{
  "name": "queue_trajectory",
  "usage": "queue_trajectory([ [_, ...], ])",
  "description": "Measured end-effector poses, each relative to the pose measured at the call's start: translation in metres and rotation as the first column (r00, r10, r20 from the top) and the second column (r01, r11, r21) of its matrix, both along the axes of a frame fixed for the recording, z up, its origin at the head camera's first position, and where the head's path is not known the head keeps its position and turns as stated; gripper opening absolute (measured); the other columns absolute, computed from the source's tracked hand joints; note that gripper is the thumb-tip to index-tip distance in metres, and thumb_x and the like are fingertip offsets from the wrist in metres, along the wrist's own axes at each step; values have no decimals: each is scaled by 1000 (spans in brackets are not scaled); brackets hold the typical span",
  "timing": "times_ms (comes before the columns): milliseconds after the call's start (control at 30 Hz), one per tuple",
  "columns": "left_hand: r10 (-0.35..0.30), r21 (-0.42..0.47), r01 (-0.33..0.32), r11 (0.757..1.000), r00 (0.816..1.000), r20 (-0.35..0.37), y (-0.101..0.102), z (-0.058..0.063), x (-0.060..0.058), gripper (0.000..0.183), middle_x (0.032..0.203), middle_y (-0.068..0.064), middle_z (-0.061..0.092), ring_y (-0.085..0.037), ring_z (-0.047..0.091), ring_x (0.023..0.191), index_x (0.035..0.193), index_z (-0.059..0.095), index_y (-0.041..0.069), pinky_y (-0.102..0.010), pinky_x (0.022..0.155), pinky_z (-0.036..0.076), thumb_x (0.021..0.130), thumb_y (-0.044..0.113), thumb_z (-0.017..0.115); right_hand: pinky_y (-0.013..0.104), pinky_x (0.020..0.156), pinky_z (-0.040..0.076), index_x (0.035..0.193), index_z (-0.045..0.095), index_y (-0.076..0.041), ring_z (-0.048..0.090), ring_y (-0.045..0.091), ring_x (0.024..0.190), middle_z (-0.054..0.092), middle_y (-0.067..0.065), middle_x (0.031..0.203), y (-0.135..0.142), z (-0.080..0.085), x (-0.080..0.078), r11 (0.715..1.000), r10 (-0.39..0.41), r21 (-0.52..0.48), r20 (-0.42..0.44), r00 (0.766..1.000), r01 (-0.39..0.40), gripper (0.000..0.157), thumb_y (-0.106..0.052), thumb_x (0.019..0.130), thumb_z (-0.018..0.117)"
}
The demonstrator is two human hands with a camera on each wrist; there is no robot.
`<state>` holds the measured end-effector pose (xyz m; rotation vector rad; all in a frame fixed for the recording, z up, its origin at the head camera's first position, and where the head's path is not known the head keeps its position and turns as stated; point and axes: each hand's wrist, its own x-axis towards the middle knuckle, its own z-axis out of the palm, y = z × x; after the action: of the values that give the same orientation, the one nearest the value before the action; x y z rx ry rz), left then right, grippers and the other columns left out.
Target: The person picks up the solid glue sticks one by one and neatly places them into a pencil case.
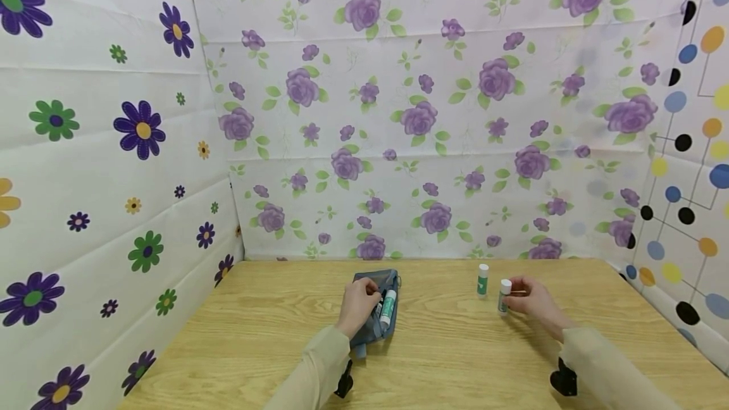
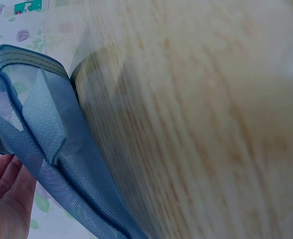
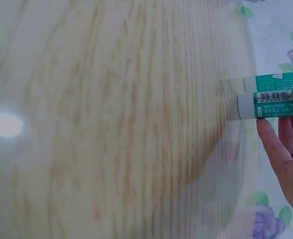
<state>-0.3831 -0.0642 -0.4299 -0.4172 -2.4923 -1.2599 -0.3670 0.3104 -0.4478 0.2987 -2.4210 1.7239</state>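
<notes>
My left hand (image 1: 359, 304) grips the side of a blue-grey mesh zipper pouch (image 1: 364, 336) on the table; in the left wrist view its fingers (image 2: 9, 179) lie behind the mesh (image 2: 81, 159). A glue stick (image 1: 388, 307) with a white cap and green label lies in the pouch opening, beside another partly hidden item. On the right, my right hand (image 1: 532, 301) pinches an upright glue stick (image 1: 504, 299) between thumb and fingers. Just behind it to the left stands a similar glue stick (image 1: 483, 281). Whether the held stick touches the table I cannot tell.
The wood-grain table (image 1: 438, 347) runs back to a wall of flowered cloth (image 1: 393, 207). More patterned cloth closes off the left and right sides. A small fabric tab (image 1: 361, 351) sticks out from the pouch's near end.
</notes>
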Motion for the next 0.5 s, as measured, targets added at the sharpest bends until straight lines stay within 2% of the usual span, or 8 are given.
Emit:
queue_trajectory([
  [167,-1,-3,1,1000,1000,6,0,0,0,5,72,0,54,-14,50,62,86,63,-1,-29,54,43,83,2,60,32,71,47,115,42,13,52,25,91,51,22,105,-2,3,1,1000,-15,4,6,1000,15,43,-1,81,64],
  [500,0,-1,0,1000,1000,0,0,0,-1,6,72,0,54,-14,50,62,86,63,-2,-30,54,43,82,1,60,38,74,47,118,40,13,52,26,92,50,24,107,-1,11,2,1000,-11,-22,22,1000,11,46,-4,82,64],
])
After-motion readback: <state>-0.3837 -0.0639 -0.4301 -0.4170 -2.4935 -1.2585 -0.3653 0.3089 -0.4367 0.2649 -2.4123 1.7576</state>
